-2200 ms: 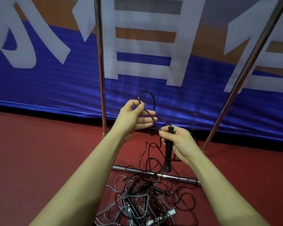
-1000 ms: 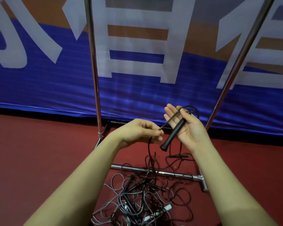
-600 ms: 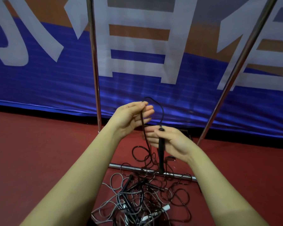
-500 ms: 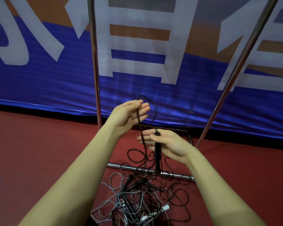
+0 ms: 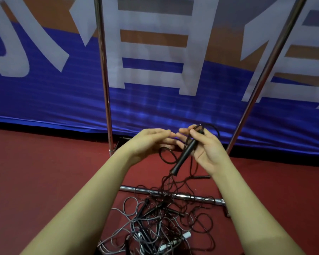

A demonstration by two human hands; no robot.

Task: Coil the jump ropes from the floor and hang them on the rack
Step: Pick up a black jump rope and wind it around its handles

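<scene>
My right hand holds a black jump rope handle, thumb pressed over its upper end; the handle slants down to the left. A thin black rope loops over my right fingers and trails down to the tangled pile of jump ropes on the red floor. My left hand is beside the right one, fingers nearly straight, fingertips close to my right fingertips; whether it touches the rope I cannot tell. The rack's chrome uprights rise behind my hands.
The rack's second upright slants on the right, and its low crossbar lies across the floor under the ropes. A blue, orange and white banner hangs behind. The pile holds black and grey ropes with white-ended handles.
My right hand has turned palm toward me and risen, tilting the handle from vertical to slanted. My left hand dropped lower and moved toward the right fingertips, and the loop it held up is gone.
</scene>
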